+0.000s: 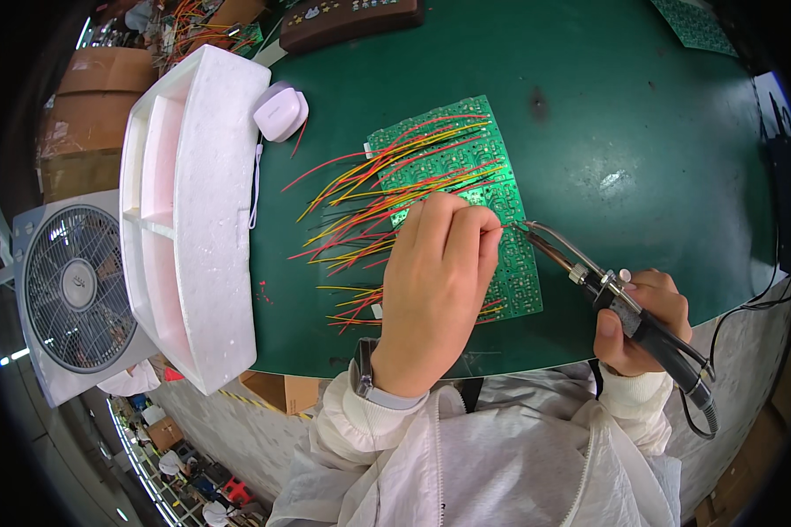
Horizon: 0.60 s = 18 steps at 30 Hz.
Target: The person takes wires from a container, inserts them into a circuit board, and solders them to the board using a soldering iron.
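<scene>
A green circuit board panel lies on the green table, with several red, yellow and black wires reaching out past its left side. Over the board, my left hand pinches a red wire whose end meets the board near its right edge. My right hand grips a soldering iron with a thin metal feed tube fixed along it. The iron's tip touches or nearly touches the board at that wire end; I cannot tell which. Part of the board and some wires are hidden under my left hand.
A white foam box with compartments stands at the left, beside a lilac rounded case. A brown case lies at the far edge. Another circuit board is at the far right. A fan stands beyond the foam box.
</scene>
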Each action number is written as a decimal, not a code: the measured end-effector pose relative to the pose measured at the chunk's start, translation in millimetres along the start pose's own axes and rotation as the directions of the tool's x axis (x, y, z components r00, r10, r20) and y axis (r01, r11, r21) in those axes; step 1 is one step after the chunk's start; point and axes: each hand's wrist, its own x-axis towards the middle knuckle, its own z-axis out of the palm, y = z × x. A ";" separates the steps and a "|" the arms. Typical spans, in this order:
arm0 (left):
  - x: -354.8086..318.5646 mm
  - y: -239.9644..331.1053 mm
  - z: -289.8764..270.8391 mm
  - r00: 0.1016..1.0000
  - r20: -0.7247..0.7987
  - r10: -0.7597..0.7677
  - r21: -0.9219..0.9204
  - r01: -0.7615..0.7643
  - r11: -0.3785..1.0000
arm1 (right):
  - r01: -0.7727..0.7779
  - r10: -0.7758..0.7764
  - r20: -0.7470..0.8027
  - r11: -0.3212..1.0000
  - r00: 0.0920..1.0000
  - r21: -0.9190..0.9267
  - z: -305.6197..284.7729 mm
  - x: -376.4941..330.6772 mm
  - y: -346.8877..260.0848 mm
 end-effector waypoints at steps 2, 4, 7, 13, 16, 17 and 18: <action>0.6 0.4 -0.1 1.000 -0.014 0.006 0.017 -0.006 1.000 | -0.001 0.001 0.011 1.000 1.000 -0.008 0.8 0.4 -0.1; 0.7 -0.4 1.5 1.000 -0.020 0.014 0.008 -0.014 1.000 | 0.009 -0.009 0.009 1.000 1.000 -0.021 1.6 1.1 0.5; 1.1 -0.9 0.8 1.000 -0.023 0.013 0.009 -0.013 1.000 | 0.012 -0.012 0.001 1.000 1.000 -0.009 2.8 2.1 1.4; 2.2 1.4 0.8 1.000 -0.018 0.006 0.018 -0.006 1.000 | 0.012 -0.012 0.009 1.000 1.000 -0.009 1.3 2.7 0.8; 0.5 0.3 1.1 1.000 -0.021 -0.001 0.021 0.001 1.000 | 0.028 -0.028 0.015 1.000 0.999 -0.010 3.0 2.1 1.3; 0.5 1.0 1.3 1.000 -0.024 -0.001 0.019 0.002 1.000 | 0.028 -0.028 0.014 1.000 1.000 -0.010 2.5 1.8 1.5; 0.4 1.4 1.4 1.000 -0.023 -0.001 0.019 0.001 1.000 | 0.040 -0.040 0.010 0.999 0.999 -0.007 2.1 1.3 1.8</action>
